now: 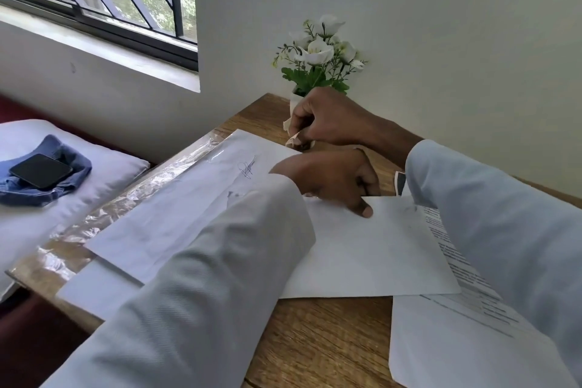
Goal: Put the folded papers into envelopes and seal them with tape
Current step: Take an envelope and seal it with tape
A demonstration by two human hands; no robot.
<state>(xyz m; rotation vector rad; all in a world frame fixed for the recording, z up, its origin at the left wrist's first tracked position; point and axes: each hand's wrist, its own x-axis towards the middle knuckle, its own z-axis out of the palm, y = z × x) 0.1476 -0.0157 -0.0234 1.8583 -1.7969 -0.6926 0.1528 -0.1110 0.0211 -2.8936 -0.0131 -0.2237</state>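
Wooden table (330,334) is occupying the lower middle of the view, bearing every paper and serving as the landmark for what follows. Beyond the table's left edge, a pale pillow (104,173) is lying with a folded blue cloth (72,186) and a dark phone (40,171) resting on top. Along the table's left side, a sheet of clear plastic (132,192) is lying under a long white envelope (176,208), which is showing a pen signature near its far end. At the table's centre, a second white envelope (374,249) is lying flat, partly overlapping the long envelope and also overlapping a printed paper (456,334) that is sitting at the table's right front. At the table's far edge, against the wall, a small pot of white flowers (321,53) is standing. The left hand (333,178), reaching from a pale sleeve, is resting on the central envelope, with its thumb pressing on the top edge; whether its fingers are curling round anything cannot be told. The right hand (327,118), just in front of the flowers, is clenching on a beige tape (294,135), and a torn strip end is sticking out below the fingers.
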